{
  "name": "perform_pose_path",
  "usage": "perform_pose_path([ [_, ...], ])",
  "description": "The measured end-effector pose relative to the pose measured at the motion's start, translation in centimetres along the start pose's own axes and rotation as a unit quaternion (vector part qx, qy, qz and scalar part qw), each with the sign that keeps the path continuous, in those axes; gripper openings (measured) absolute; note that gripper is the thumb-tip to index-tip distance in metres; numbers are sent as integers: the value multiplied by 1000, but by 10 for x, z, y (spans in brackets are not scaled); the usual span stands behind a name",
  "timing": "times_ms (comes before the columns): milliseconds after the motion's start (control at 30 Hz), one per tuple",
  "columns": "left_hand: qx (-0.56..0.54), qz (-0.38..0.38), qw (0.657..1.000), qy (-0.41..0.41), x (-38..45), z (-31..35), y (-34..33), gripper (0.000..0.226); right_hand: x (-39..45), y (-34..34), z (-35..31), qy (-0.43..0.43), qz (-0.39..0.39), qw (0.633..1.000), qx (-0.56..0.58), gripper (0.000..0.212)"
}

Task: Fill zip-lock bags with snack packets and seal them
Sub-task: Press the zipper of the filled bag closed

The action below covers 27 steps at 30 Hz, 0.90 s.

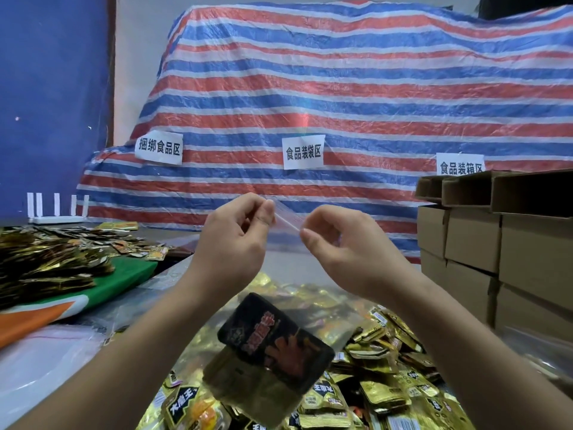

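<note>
Clear zip-lock bag (273,321) hangs above the snack packet pile (372,383), w/ a dark packet (273,336) inside. Film looks thin, floppy, prob slippery; best held at the zip strip. Left hand (229,243) and right hand (338,246) both raised over the pile, each pinching the bag's top edge.

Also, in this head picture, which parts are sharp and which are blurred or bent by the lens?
Head view: both hands, left hand and right hand, look fairly sharp; the black packet inside the clear bag is blurred; the gold packets glare; the wide lens bends the cardboard boxes at the edge.
</note>
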<state>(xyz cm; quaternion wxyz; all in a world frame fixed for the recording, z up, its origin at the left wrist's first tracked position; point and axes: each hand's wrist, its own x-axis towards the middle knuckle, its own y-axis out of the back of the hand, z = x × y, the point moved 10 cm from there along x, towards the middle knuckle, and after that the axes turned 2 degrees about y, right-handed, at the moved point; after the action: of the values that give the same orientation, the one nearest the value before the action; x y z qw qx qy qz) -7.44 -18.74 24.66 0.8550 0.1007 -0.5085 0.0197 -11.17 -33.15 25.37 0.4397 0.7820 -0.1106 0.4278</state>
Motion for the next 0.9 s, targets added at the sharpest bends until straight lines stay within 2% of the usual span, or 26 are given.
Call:
perform_pose_path([
  [167, 12, 4, 1000, -1, -4, -1, 0, 30, 4, -5, -1, -13, -6, 1000, 22, 22],
  [333, 9, -8, 1000, -5, -8, 0, -5, 30, 2, -12, -2, -10, -22, 999, 30, 21],
  [467, -33, -20, 999, 8, -11, 0, -7, 30, 3, -10, -4, -8, -11, 999, 30, 26],
  [567, -76, -36, 996, 14, -13, 2, -8, 32, 4, -6, 1, -19, -4, 999, 44, 23],
  [667, -68, -41, 997, 10, -15, 4, -9, 29, 3, -5, 7, -33, -7, 998, 51, 17],
  [800, -65, 32, 996, 52, -10, -16, 5, 25, -1, -4, 11, -21, -25, 999, 8, 19],
  [900, -70, 76, 993, 60, -6, -23, 19, 27, -12, 1, 21, -16, -29, 999, -16, 30],
])
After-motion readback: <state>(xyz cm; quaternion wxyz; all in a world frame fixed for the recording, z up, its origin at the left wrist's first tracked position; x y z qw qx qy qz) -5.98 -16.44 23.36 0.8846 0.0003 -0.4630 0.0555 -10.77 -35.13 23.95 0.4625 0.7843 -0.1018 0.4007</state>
